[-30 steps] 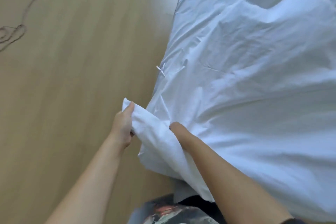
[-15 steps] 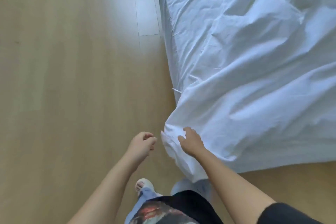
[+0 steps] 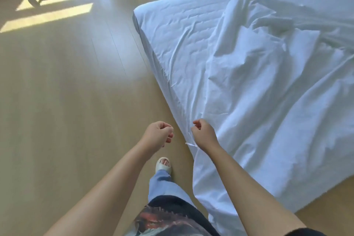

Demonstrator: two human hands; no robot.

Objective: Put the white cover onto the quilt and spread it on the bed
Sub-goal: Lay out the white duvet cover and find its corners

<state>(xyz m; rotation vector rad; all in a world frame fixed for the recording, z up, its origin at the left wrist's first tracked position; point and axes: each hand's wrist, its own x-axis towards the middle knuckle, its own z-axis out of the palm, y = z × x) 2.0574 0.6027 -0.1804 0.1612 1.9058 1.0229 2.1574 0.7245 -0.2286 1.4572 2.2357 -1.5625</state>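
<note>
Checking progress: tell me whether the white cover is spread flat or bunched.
Bunched. The cover lies in heaped folds, leaves the far corner of the bed bare, and its near corner hangs toward the floor.

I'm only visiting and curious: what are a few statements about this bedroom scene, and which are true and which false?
1. The cover lies wrinkled on the bed. True.
2. The left hand grips a corner of the cover. False: it is over the floor, fingers curled, holding nothing.
3. The person wears a slipper. True.
4. The floor is dark carpet. False: it is pale wood.
</note>
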